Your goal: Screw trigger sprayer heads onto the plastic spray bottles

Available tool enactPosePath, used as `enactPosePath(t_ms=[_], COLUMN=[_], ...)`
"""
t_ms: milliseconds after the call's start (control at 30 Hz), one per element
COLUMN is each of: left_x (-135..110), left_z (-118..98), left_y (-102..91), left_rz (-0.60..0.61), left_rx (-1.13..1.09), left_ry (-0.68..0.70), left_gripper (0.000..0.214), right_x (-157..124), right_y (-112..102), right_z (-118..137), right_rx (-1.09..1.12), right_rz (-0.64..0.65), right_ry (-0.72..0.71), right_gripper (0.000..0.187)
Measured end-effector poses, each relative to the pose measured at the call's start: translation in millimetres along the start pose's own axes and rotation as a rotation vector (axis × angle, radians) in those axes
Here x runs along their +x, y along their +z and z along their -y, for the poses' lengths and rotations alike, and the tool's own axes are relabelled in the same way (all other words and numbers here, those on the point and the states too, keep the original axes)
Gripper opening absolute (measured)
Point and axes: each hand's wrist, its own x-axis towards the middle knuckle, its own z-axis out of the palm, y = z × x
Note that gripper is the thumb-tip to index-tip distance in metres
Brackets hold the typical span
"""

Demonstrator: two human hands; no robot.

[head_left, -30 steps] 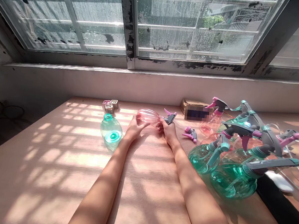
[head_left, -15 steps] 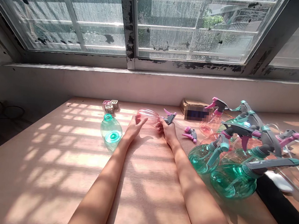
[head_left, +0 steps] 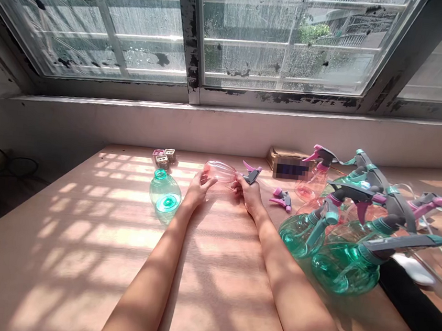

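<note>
A clear pink spray bottle (head_left: 220, 171) lies on its side across the far middle of the wooden table (head_left: 77, 256). My left hand (head_left: 198, 188) curls its fingers round the bottle's base end. My right hand (head_left: 247, 190) grips the neck end, where the grey and pink trigger head (head_left: 252, 173) sits. Both arms stretch forward over the table.
A headless green bottle (head_left: 165, 193) lies left of my hands, with small square blocks (head_left: 163, 157) behind it. A loose pink trigger head (head_left: 282, 198) lies to the right. Several green and pink spray bottles (head_left: 340, 236) crowd the right side. A brown box (head_left: 285, 159) stands by the wall.
My left hand's fingers loosened from the bottle's base half a second ago and now curl round it again. The bottle and right hand have barely moved.
</note>
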Motion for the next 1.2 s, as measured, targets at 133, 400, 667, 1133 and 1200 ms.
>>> enactPosePath(t_ms=[133,400,667,1133,1200], left_x=[-1.2,-3.8,-4.7,1.6,1.7], left_z=[-1.8,-4.3,-8.4,0.5,1.2], left_y=[1.4,0.6,-1.8,-1.6,-1.6], left_rz=[0.007,-0.026,-0.038,-0.010,-0.009], left_rx=[-0.013,0.003,-0.003,-0.021,-0.020], left_ry=[0.013,-0.018,-0.044,0.004,0.005], left_gripper=[0.037,0.038,0.037,0.036,0.036], right_x=[1.0,0.4,-0.5,-0.4,-0.2], right_y=[-1.1,0.5,2.6,1.6,1.3], right_z=[-0.3,-0.9,0.4,0.5,-0.3], right_rx=[0.006,-0.012,-0.017,-0.025,-0.025], right_rz=[-0.007,0.010,0.018,0.009,0.010], right_ry=[-0.001,0.001,-0.001,-0.001,-0.005], right_gripper=[0.025,0.025,0.025,0.025,0.025])
